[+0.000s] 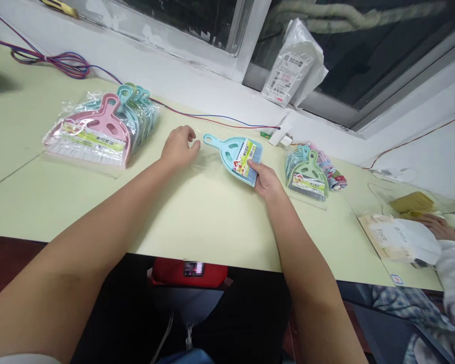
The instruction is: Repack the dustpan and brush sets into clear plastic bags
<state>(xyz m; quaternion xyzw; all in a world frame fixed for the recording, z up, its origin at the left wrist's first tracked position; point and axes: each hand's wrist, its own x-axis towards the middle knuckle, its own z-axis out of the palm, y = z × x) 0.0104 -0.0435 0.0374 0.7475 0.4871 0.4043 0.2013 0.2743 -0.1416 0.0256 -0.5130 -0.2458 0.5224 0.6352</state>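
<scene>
My right hand (265,178) grips the wide end of a light blue dustpan (227,149), thumb on its printed label card (246,157). A small brush with grey-blue bristles lies against the pan under the card. The dustpan's looped handle points left, toward my left hand (180,146). My left hand's fingers are curled at a clear plastic bag (207,164), which is hard to see against the table and lies around the handle end. To the left stands a row of bagged dustpan sets, a pink dustpan set (94,129) in front. Right of my right hand are smaller bagged sets, a green dustpan set (310,177) foremost.
A coiled red and blue cable (66,64) runs along the wall to a white plug (282,137). A plastic-wrapped packet (288,68) leans on the window. Patterned cloth (331,172) lies behind the green set. At the right, another person's hand (438,226) is by white packaging (405,240).
</scene>
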